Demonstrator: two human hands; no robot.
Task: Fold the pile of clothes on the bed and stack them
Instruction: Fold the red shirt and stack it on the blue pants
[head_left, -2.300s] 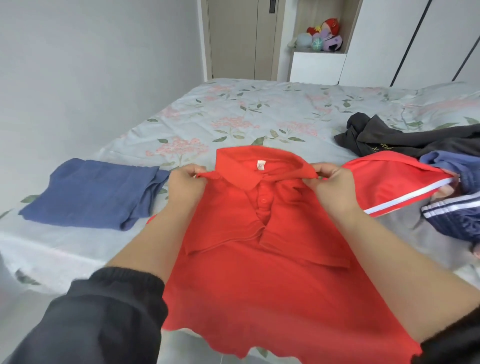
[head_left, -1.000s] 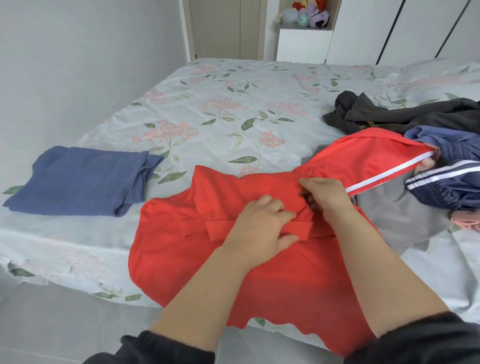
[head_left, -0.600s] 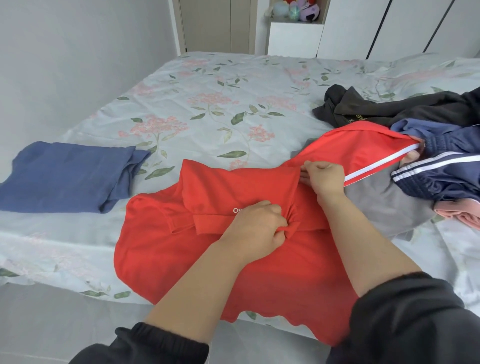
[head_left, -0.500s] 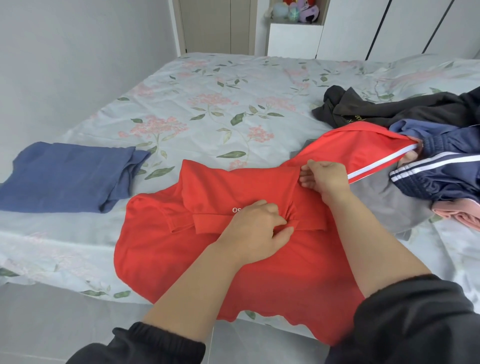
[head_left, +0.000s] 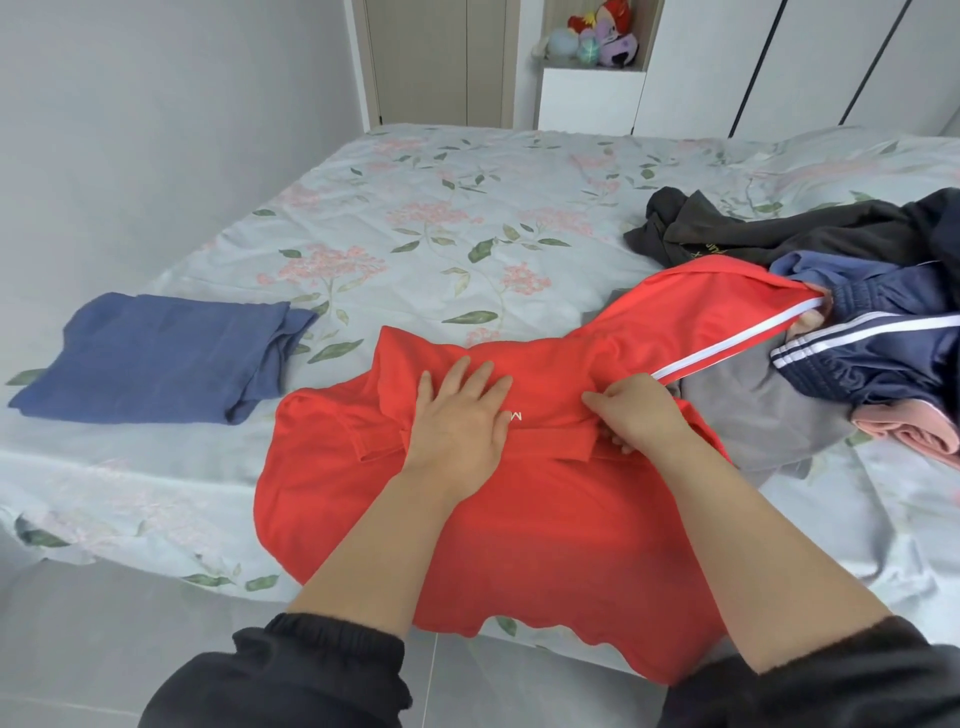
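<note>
The room is evenly and softly lit; shadows are faint, and straight lines are bowed at the edges.

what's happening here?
A person is folding laundry on the bed. The left hand presses flat on a red shirt spread at the bed's near edge, with its hem hanging over. The right hand pinches the shirt's fabric beside it. A blue garment lies folded to the left. The unfolded pile sits on the right.
</note>
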